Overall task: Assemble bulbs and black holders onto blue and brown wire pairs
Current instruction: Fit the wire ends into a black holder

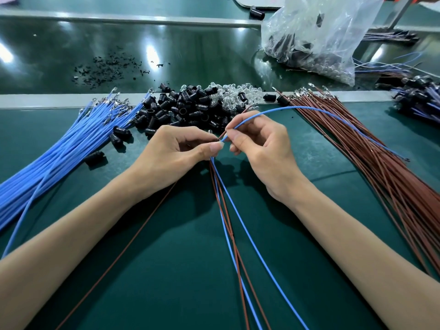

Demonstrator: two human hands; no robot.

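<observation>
A blue wire (304, 108) and a brown wire (248, 108) meet just in front of the heap of black holders (181, 110); the right hand (259, 148) pinches the blue one near its end, and the left hand (181, 151) pinches the gathered wires (222, 198), blue and brown, probably to line up ends as a pair. Clear bulbs (233, 94) lie just behind the heap; spare blue wires (59, 151) lie to its left and spare brown wires (381, 163) to its right, fanned on the desk (309, 234), likely for easy reach.

Bright overhead light, glare on the belt (147, 53), edges warped.
</observation>
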